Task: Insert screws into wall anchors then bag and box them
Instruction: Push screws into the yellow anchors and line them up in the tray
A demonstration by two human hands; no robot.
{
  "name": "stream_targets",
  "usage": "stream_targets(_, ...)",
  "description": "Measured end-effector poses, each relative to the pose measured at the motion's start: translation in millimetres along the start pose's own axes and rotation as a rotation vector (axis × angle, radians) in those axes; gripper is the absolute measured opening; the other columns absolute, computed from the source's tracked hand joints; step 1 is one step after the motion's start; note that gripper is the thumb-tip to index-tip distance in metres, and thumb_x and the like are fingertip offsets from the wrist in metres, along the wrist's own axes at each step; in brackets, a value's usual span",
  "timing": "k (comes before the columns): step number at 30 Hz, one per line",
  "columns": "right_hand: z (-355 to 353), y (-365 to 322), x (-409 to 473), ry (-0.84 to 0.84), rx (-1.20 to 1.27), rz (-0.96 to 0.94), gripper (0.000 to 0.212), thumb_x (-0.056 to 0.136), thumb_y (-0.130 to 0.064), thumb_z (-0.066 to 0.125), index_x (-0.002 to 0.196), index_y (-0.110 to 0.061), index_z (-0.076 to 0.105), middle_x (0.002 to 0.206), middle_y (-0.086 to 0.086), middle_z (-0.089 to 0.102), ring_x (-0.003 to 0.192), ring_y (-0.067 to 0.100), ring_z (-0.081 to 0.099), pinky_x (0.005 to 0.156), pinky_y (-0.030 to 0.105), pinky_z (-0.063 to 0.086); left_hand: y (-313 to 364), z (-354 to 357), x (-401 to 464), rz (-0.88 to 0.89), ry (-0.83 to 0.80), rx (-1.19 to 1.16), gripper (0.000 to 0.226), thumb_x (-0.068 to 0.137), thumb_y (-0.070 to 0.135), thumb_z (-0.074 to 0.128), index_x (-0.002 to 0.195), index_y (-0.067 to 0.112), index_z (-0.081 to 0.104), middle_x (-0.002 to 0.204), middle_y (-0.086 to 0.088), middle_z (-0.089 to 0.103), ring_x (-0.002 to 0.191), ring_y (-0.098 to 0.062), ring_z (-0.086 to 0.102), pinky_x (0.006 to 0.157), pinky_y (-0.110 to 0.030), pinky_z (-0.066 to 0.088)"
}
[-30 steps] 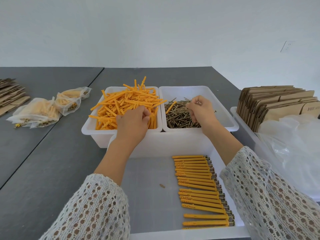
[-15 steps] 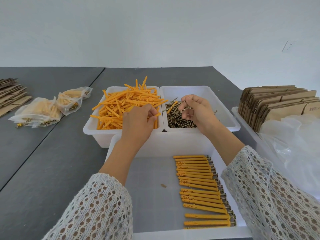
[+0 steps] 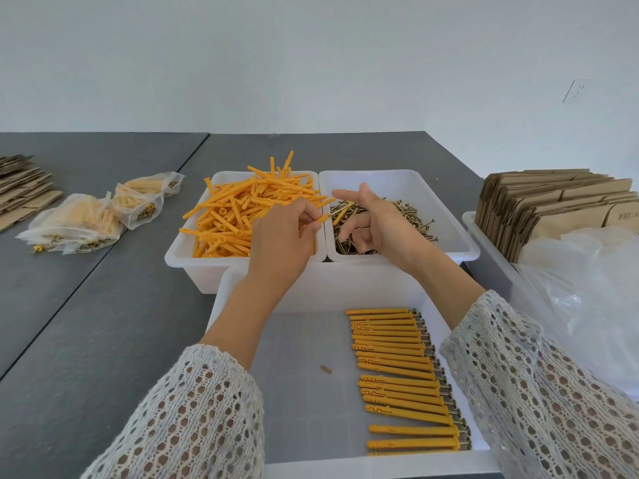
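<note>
My left hand (image 3: pixel 283 240) grips one orange anchor (image 3: pixel 323 218) over the seam between two white bins. My right hand (image 3: pixel 380 226) holds a screw (image 3: pixel 343 209) against that anchor's open end, its other fingers spread. The left bin (image 3: pixel 173 261) is piled with loose orange anchors (image 3: pixel 238 216). The right bin (image 3: pixel 465 252) holds loose brass screws (image 3: pixel 411 223). In the front tray (image 3: pixel 301 392) a row of several anchors with screws in them (image 3: pixel 397 375) lies along the right side.
Filled clear bags (image 3: pixel 79 219) lie on the grey table (image 3: pixel 86 340) at the left, with flat cardboard (image 3: pixel 20 188) behind them. At the right, a bin holds folded cardboard boxes (image 3: pixel 553 202) and empty plastic bags (image 3: pixel 587 305). A small scrap (image 3: pixel 325 369) lies in the tray.
Both hands lifted out of their bins and came together. My left hand now holds an anchor and my right hand brings a screw to its end.
</note>
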State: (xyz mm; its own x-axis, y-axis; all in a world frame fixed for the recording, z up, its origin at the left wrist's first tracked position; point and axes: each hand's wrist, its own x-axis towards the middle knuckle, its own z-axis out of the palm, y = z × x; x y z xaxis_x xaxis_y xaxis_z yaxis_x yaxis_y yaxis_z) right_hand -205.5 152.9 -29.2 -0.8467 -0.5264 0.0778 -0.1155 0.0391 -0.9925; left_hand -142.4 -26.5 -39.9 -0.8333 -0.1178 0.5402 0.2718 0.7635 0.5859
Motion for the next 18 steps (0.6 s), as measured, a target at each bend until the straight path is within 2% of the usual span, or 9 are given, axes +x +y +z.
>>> stream_targets(2,-4.4,0.4,2.7,0.062,0.099,0.052,0.059,0.102,-0.061,0.020,0.130,-0.026,0.058,0.070,0.011,0.064,0.048,0.020,0.042,0.057,0.028,0.045,6.7,0.4,0.4,0.015,0.063,-0.140,0.010,0.094,0.016,0.066,0.097,0.025,0.066,0.088,0.017,0.064,0.088,0.000,0.059,0.086,-0.027,0.049)
stream_targets(4,-9.8,1.6,5.2,0.168,0.185,0.088,0.061,0.103,-0.059,0.020,0.123,-0.019,0.061,0.069,0.010,0.061,0.048,0.019,0.043,0.057,0.029,0.043,20.1,-1.0,-1.3,0.036,0.093,-0.296,0.012,0.093,0.015,0.066,0.096,0.027,0.065,0.088,0.018,0.066,0.087,0.006,0.059,0.078,-0.010,0.043)
stream_targets(6,-13.8,3.5,7.4,0.273,0.259,0.122,0.057,0.104,-0.055,0.024,0.114,-0.014,0.063,0.068,0.007,0.061,0.047,0.018,0.045,0.056,0.030,0.041,36.7,-2.6,-4.9,0.055,0.044,-0.401,0.017,0.092,0.017,0.067,0.092,0.033,0.064,0.085,0.022,0.067,0.085,0.005,0.060,0.074,-0.006,0.041)
stream_targets(8,-17.3,5.4,8.6,0.360,0.334,0.149,0.052,0.105,-0.050,0.027,0.105,-0.013,0.063,0.063,0.003,0.061,0.049,0.017,0.047,0.057,0.030,0.041,49.1,-3.9,-9.4,0.080,-0.091,-0.462,0.020,0.091,0.016,0.069,0.090,0.035,0.064,0.082,0.025,0.069,0.080,0.003,0.062,0.069,-0.008,0.042)
stream_targets(10,-20.6,6.6,9.2,0.413,0.430,0.169,0.046,0.105,-0.045,0.031,0.100,-0.011,0.063,0.060,0.001,0.059,0.052,0.017,0.047,0.058,0.029,0.042,57.2,-5.8,-13.7,0.068,-0.327,-0.485,0.012,0.091,0.015,0.070,0.092,0.027,0.067,0.084,0.016,0.074,0.077,-0.003,0.065,0.066,-0.008,0.042)
stream_targets(12,-23.2,6.3,9.2,0.447,0.529,0.187,0.042,0.105,-0.040,0.034,0.095,-0.011,0.063,0.058,0.001,0.057,0.047,0.015,0.046,0.051,0.024,0.041,60.8,-8.5,-16.4,-0.008,-0.684,-0.443,0.007,0.092,0.018,0.070,0.095,0.024,0.067,0.090,0.003,0.076,0.080,-0.011,0.068,0.065,-0.014,0.048)
stream_targets(15,-25.7,6.5,9.8,0.476,0.618,0.195,0.038,0.104,-0.034,0.035,0.090,-0.011,0.062,0.057,0.001,0.055,0.044,0.014,0.045,0.047,0.022,0.039,65.8,0.2,-26.9,-0.091,-1.221,-0.318,0.012,0.093,0.019,0.069,0.105,0.017,0.067,0.091,0.003,0.075,0.083,-0.007,0.065,0.069,-0.021,0.054)
stream_targets(18,-26.4,7.7,10.4,0.472,0.631,0.201,0.034,0.104,-0.030,0.038,0.091,-0.010,0.062,0.058,0.001,0.054,0.047,0.014,0.046,0.049,0.024,0.039,85.5,24.2,-53.0,-0.056,-1.489,-0.173,0.024,0.093,0.020,0.070,0.113,0.008,0.068,0.087,0.005,0.071,0.075,-0.005,0.065,0.069,-0.020,0.057)
